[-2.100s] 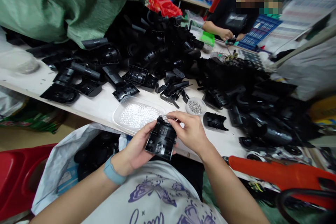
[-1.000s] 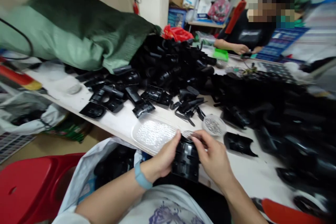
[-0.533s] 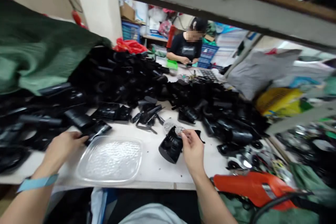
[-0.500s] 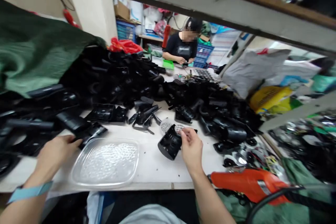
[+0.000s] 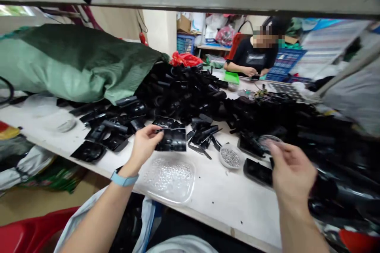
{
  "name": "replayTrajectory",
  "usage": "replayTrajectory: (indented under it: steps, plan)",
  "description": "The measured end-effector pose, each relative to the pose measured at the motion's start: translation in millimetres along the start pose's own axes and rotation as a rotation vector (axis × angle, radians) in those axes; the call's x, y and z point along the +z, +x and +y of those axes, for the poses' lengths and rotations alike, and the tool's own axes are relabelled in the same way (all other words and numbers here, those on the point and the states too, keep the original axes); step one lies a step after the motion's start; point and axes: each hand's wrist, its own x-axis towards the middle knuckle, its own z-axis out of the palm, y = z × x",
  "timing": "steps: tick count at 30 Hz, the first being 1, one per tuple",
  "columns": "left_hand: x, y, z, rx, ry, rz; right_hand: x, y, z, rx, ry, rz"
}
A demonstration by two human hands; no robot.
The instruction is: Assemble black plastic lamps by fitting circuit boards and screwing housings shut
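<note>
Left hand (image 5: 144, 146): fingers closed on black plastic housing (image 5: 171, 140), just above clear plastic tray (image 5: 192, 184). Tray holds many small clear beads. Right hand (image 5: 291, 170), well right of tray: fingers curled, half closed; cannot tell if gripping round see-through disc (image 5: 268, 141) at fingertips. Round dish (image 5: 230, 157) of grey metal granules just right of tray, on white table (image 5: 225, 213).
</note>
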Motion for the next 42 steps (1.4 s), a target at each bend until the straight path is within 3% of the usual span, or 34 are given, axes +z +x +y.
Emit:
replayTrajectory:
  steps: [1, 3, 5, 6, 8, 10, 12, 14, 18, 23, 29, 32, 35, 42]
  plan:
    - [8.2, -7, 5, -0.003, -0.045, -0.063, 12, -9, -15, 0.061, 0.199, -0.193]
    - [22.6, -22, 16, -0.011, -0.134, -0.186, 35, -27, -45, 0.128, 0.346, -0.634]
    - [31.4, -35, 28, -0.046, -0.257, -0.313, 55, -41, -64, 0.163, 0.358, -0.917]
    - [33.7, -41, 33, -0.083, -0.337, -0.368, 63, -47, -67, 0.183, 0.351, -0.977]
    - [36.3, -51, 38, -0.206, -0.559, -0.444, 74, -57, -66, 0.253, 0.356, -0.955]
    - [40.4, -64, 37, -0.312, -0.849, -0.483, 80, -68, -58, 0.346, 0.404, -0.822]
    - [48.8, -80, 32, -0.313, -1.112, -0.506, 84, -81, -53, 0.408, 0.455, -0.691]
    - [59.0, -95, 27, -0.269, -1.19, -0.463, 84, -94, -55, 0.389, 0.458, -0.62]
    - [65.2, -103, 26, -0.495, -1.313, -0.377, 74, -105, -75, 0.25, 0.416, -0.56]
    - [52.4, -101, 32, -0.712, -1.339, -0.529, 62, -94, -90, 0.142, 0.353, -0.382]
    - [56.4, -115, 35, -0.814, -1.372, -0.621, 63, -86, -90, 0.065, 0.271, -0.514]
    - [58.9, -120, 38, -0.913, -1.321, -0.579, 63, -84, -91, -0.032, 0.158, -0.637]
    - [59.3, -122, 41, -0.972, -1.27, -0.519, 62, -83, -88, -0.193, 0.057, -0.664]
    - [62.1, -124, 50, -1.025, -1.236, -0.431, 59, -84, -78, -0.22, 0.024, -0.659]
